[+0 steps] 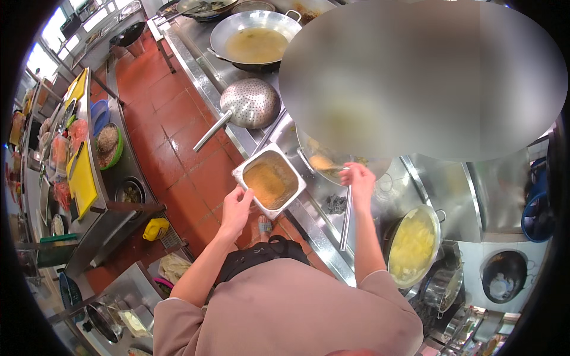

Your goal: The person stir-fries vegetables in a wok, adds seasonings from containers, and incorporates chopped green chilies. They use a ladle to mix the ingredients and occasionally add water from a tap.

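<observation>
My left hand [235, 209] grips the near-left corner of a square stainless-steel container [300, 183], thumb over its rim. Orange-brown powder [266, 182] covers the container's bottom; the container is tilted towards me, above the floor and counter edge. My right hand [360, 180] pinches the handle of a spoon, its bowl [320, 162] heaped with similar powder. The spoon is over a wok [305, 141] on the steel range, whose far part a large blurred patch hides. Below my right hand a long metal utensil handle [345, 224] slants towards me, its other end hidden.
A perforated strainer [250, 103] lies face down on the range edge, its handle jutting over the tiled floor [178, 133]. Behind it stands a wok of cloudy liquid [256, 44]. At right is a pan of yellow food [413, 247]. Yellow cutting boards [82, 182] lie on the left worktable.
</observation>
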A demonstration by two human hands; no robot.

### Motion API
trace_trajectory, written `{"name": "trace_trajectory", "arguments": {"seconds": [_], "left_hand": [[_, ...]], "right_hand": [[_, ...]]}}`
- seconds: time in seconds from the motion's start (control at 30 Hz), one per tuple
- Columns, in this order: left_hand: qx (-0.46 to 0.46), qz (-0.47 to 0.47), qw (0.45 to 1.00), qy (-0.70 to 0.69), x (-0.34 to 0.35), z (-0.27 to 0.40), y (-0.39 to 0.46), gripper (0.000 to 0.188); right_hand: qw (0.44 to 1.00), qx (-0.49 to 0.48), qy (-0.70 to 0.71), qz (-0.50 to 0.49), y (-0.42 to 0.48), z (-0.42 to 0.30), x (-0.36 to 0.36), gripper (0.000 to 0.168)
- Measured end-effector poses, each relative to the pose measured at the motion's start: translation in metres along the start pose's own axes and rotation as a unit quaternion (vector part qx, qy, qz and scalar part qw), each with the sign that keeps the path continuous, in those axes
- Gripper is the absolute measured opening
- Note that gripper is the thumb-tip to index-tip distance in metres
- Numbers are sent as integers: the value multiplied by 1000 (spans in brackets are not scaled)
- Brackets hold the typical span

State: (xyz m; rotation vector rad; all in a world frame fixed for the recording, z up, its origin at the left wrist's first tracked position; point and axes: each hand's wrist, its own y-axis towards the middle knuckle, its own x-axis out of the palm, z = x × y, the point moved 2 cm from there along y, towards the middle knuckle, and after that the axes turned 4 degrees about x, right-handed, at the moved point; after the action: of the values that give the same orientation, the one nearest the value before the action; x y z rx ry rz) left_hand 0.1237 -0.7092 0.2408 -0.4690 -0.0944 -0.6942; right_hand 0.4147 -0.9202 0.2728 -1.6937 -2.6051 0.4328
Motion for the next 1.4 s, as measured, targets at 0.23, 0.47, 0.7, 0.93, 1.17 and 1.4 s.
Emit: {"name": "trace_trajectory", "arguments": {"seconds": [0.23,0.47,0.7,0.93,1.17,1.4], "left_hand": [[-56,103,988,-102,-80,-48,-65,14],[-41,440,876,-193,-218,-131,-233,16],[42,691,683,-233,-351,-255,-470,41],[43,853,458,-248,-353,-277,-569,59],[111,859,462,-190,-389,-382,-597,51],[-117,801,503,302,-413,-367,-606,60]], "right_hand": [[973,25,-158,-167,-111,4,82,47],[828,-42,-557,57,-104,103,-52,78],[930,134,-340,-28,-131,-21,-110,63],[903,258,-298,-168,-158,-122,-77,59],[898,16,-438,-45,-66,37,-32,49],[930,-31,-337,141,9,40,-23,54]]}}
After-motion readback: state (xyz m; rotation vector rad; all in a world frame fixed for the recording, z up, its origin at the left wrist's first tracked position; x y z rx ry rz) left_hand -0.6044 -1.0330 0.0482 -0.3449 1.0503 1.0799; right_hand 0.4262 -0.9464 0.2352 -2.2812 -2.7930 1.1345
